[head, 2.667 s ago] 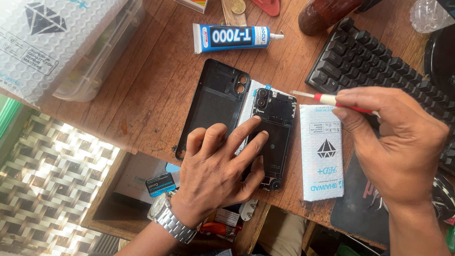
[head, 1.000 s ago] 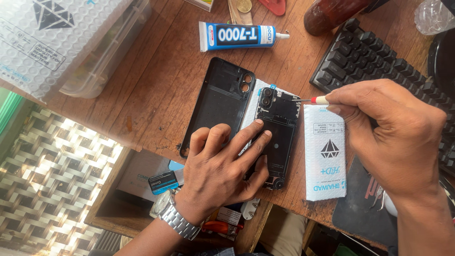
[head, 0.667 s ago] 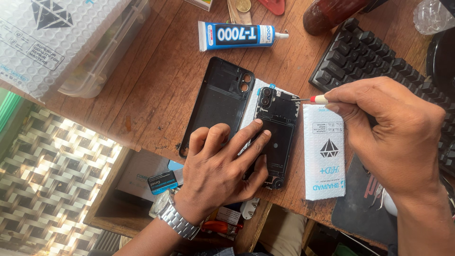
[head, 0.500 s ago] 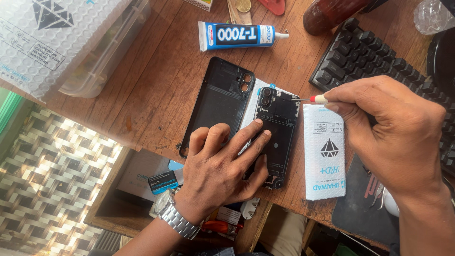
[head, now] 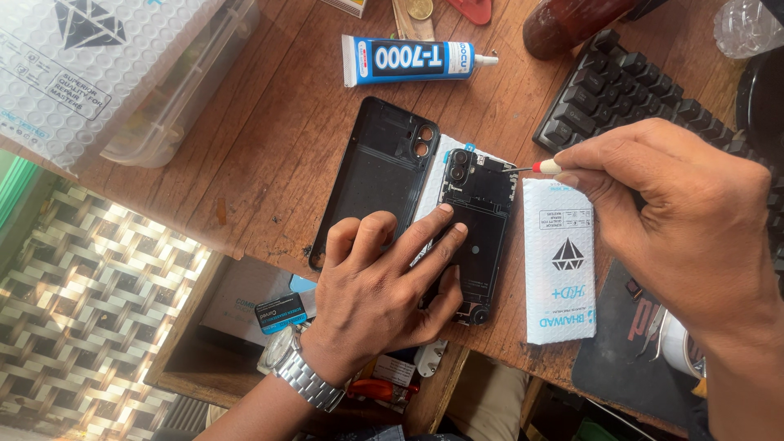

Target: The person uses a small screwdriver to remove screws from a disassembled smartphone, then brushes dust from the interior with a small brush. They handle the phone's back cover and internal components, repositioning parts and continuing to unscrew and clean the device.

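Observation:
An opened black phone body [head: 482, 214] lies on the wooden table [head: 269, 155], insides up. My left hand [head: 384, 286] presses flat on its lower half, fingers spread, with a metal watch at the wrist. My right hand [head: 678, 220] grips a small screwdriver [head: 535, 167] with a red-and-white handle; its thin tip touches the phone's top right edge near the camera. A detached black back cover [head: 371, 171] lies just left of the phone.
A blue-and-white glue tube [head: 408, 59] lies above the cover. A white padded packet [head: 559, 261] sits right of the phone, a black keyboard [head: 645, 98] behind my right hand. A bubble-wrap package on a clear plastic box [head: 122, 65] fills the upper left. An open drawer [head: 245, 318] is below.
My right hand has shifted left, bringing the screwdriver tip from beside the phone onto its top right edge. The left hand has stayed pressed on the phone.

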